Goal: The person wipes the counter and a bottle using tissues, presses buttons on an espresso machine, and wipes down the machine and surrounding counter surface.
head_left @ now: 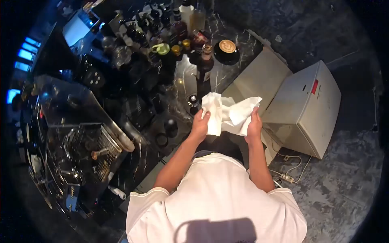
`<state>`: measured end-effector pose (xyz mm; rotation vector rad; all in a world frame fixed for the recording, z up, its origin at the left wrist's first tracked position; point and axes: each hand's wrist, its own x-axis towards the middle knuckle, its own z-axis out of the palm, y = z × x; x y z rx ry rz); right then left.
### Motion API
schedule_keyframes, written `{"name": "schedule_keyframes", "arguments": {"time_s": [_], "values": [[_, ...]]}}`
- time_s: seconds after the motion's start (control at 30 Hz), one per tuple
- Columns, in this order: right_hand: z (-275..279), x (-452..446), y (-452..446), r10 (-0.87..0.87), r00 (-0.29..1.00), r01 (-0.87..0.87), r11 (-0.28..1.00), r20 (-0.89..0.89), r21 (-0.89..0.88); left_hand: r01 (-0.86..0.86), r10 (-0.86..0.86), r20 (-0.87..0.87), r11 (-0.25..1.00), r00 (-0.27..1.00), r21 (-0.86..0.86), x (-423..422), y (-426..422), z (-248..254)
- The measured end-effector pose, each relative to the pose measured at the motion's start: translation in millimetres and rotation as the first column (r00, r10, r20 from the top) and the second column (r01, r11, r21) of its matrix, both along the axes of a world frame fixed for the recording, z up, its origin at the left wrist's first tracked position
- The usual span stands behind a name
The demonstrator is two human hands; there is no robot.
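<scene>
A crumpled white paper towel (237, 115) is stretched between my two hands in front of my body. My left hand (199, 126) pinches its left side, thumb against the paper. At the right side my right hand (254, 126) grips the other end, fingers partly hidden behind the paper. Just beyond the towel a dark bottle (205, 67) stands on the black marbled counter (221, 79). A small dark item with a shiny top (193, 101) sits close to my left hand. Farther back is a cup of latte (227, 46) on a dark saucer.
An espresso machine (89, 150) takes up the left. Several bottles (178, 24) and a green cup (163, 49) crowd the back of the counter. To the right, a white fridge (314, 109) has its door open, with a cable and power strip (287, 177) on the floor.
</scene>
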<state>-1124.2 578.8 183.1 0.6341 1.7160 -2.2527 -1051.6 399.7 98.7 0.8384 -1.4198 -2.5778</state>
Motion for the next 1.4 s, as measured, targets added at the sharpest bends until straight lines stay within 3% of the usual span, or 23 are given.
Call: {"name": "schedule_keyframes", "arguments": {"time_s": [0.03,0.17,0.27,0.33,0.5,0.57,0.67,0.73,0.77,0.83,0.9,0.93,1.0,1.03,1.17,1.23,1.27,1.33,1.37,1.4], "values": [[0,-8,2,-0.014,1.000,0.014,1.000,-0.001,0.001,0.014,-0.014,-0.001,1.000,1.000,0.001,-9,-3,5],[-15,-47,14,0.279,0.958,-0.285,0.948,-0.063,-0.142,0.035,-0.036,-0.015,0.999,0.999,-0.031,-50,-8,24],[-13,-70,0,0.310,0.947,-0.318,0.942,-0.085,-0.107,0.089,-0.089,-0.023,0.996,0.996,-0.003,-82,0,12],[-38,-94,7,0.474,0.880,-0.473,0.880,-0.031,0.028,0.127,-0.126,-0.030,0.992,0.992,0.019,-106,8,2],[-40,-187,23,0.680,0.733,-0.680,0.729,0.023,0.081,0.000,-0.015,0.078,0.982,0.997,0.187,-173,15,19],[-64,-235,34,0.602,0.795,-0.592,0.797,-0.076,0.116,-0.088,0.070,0.111,0.983,0.991,0.162,-200,28,11],[-35,-303,59,0.525,0.851,-0.524,0.848,0.008,0.076,-0.244,0.222,0.211,0.966,0.952,0.087,-238,53,-2],[-39,-344,85,0.457,0.889,-0.456,0.887,0.001,0.072,-0.177,0.167,0.104,0.980,0.980,0.095,-262,80,1],[-48,-365,103,0.475,0.880,-0.474,0.878,0.004,0.070,-0.197,0.187,0.107,0.976,0.976,0.094,-279,93,-1],[-69,-401,140,0.425,0.904,-0.426,0.899,0.034,0.100,-0.056,0.048,0.139,0.997,0.989,0.048,-312,118,-7],[-55,-424,164,0.449,0.893,-0.449,0.884,-0.031,-0.128,-0.024,0.012,0.172,0.997,0.985,0.069,-349,136,11],[-54,-435,176,0.453,0.891,-0.453,0.882,-0.028,-0.133,-0.029,0.018,0.177,0.997,0.984,0.065,-370,142,4],[-53,-457,194,0.214,0.964,-0.178,0.961,0.159,-0.213,-0.139,0.100,0.246,0.979,0.964,0.148,-418,148,-14],[-52,-463,196,0.218,0.963,-0.182,0.960,0.157,-0.215,-0.142,0.104,0.244,0.979,0.964,0.146,-443,146,-17],[-43,-483,202,0.209,0.978,-0.202,0.945,-0.001,-0.256,-0.279,0.286,0.190,0.958,0.939,-0.066,-535,126,-24],[-87,-495,212,0.376,0.904,-0.345,0.923,-0.204,0.172,-0.395,0.409,0.050,0.902,0.911,-0.173,-552,108,9],[-92,-505,203,0.375,0.904,-0.344,0.923,-0.205,0.172,-0.457,0.457,-0.027,0.882,0.889,-0.113,-551,97,34],[-108,-527,165,0.615,0.766,-0.394,0.680,-0.188,0.619,-0.477,0.478,-0.029,0.866,0.878,-0.149,-533,78,84],[-124,-542,138,0.665,0.668,-0.376,0.689,-0.334,0.619,-0.507,0.505,-0.064,0.842,0.861,-0.183,-519,72,86],[-132,-549,101,0.609,0.706,-0.217,0.672,-0.361,0.708,-0.536,0.528,-0.098,0.815,0.843,-0.218,-503,69,87]]}}
